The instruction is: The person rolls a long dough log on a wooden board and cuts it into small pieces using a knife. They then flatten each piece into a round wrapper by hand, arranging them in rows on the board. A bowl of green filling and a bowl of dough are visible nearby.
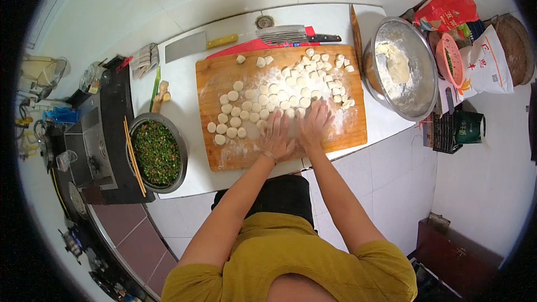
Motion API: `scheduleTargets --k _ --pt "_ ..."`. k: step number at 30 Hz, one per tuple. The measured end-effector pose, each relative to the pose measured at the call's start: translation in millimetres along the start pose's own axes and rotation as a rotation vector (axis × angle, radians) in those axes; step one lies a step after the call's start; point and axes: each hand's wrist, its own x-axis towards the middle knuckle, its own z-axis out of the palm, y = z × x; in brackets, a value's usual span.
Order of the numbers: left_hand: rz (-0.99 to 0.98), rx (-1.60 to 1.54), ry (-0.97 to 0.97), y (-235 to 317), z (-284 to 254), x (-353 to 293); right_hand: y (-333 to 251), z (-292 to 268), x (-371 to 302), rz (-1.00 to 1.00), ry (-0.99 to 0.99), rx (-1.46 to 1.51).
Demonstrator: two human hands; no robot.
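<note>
My left hand [276, 137] lies palm down on the near part of a floured wooden cutting board [352, 126], fingers stretched out. Beside it my right hand [314, 127] is also flat, its fingers spread at the edge of the dough pieces. What lies beneath both palms is hidden. Flattened round dough pieces [232, 132] cover the board's left and middle. Toward the back right are small uncut-looking dough lumps [337, 85], thicker and less round. White flour is dusted between them.
Left of the board stands a bowl [183, 159] of chopped green filling [156, 154], with chopsticks [134, 156] across its rim. Ginger [161, 96] lies behind it. Two cleavers [187, 47] and a tapered wooden stick [355, 28] lie behind the board. A metal bowl [420, 98] holding dough [396, 67] stands right.
</note>
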Motion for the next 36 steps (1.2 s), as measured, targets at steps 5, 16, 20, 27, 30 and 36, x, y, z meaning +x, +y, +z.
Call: scheduleTargets --k 5,16,20,27,30,36 --pt "0.259 0.002 -0.203 -44.6 22.4 -45.8 24.1 -5.7 -47.2 -0.154 -0.087 -0.047" --pt "-0.117 0.153 0.181 -91.1 -37.8 -10.0 20.2 -25.4 54.6 -0.214 0.136 0.178" --pt "-0.045 0.005 0.199 -83.8 -59.3 14.4 -36.9 -32.2 110.9 -0.365 0.101 0.263" --pt "-0.13 0.035 0.168 -96.4 -54.3 131.3 -92.2 43.8 175.9 -0.41 -0.162 0.312" --pt "-0.091 0.055 0.119 -113.4 -41.5 176.2 -96.4 38.2 177.9 -0.375 -0.168 0.27" --pt "-0.083 0.129 0.13 -121.0 -11.3 192.8 -55.7 -29.6 101.7 -0.278 -0.026 0.596"
